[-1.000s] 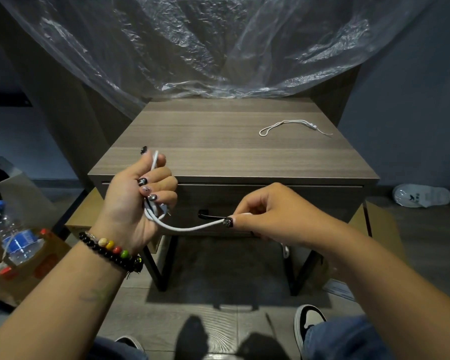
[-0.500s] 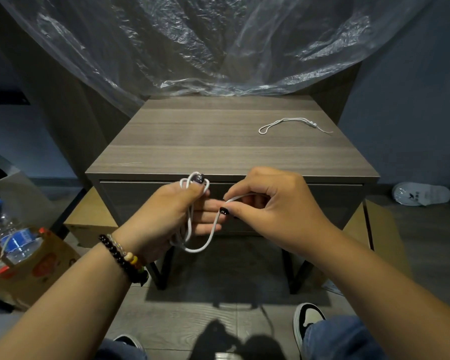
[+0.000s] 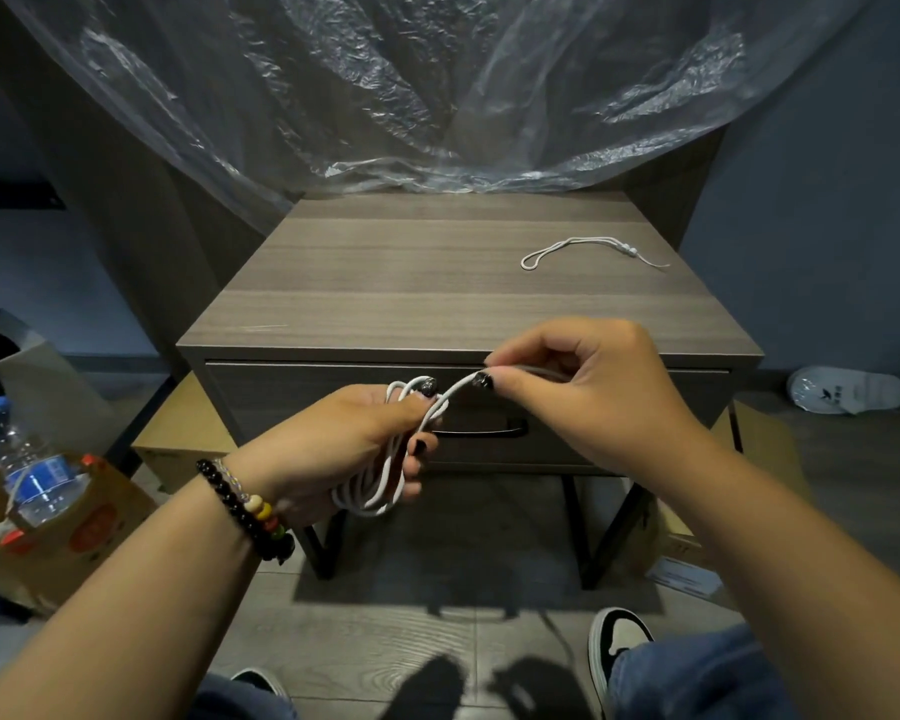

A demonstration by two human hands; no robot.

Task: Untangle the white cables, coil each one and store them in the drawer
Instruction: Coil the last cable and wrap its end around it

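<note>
My left hand (image 3: 354, 449) grips a bundle of loops of the white cable (image 3: 385, 491) in front of the closed drawer (image 3: 333, 402), below the bench's front edge, while my right hand (image 3: 588, 397) pinches the free end between thumb and forefinger just beside it. The step in hand looks like coiling: I would keep each new loop the same size as those hanging from my left palm, feed with light tension, and pin every turn under the left thumb so nothing springs loose. A second white cable (image 3: 588, 252) lies loosely looped near the back right corner of the bench (image 3: 385, 272), well apart from my hands. The drawer handle (image 3: 481, 431) sits just behind my left fingers, so there is little room there; open space lies toward me and to either side.
</note>
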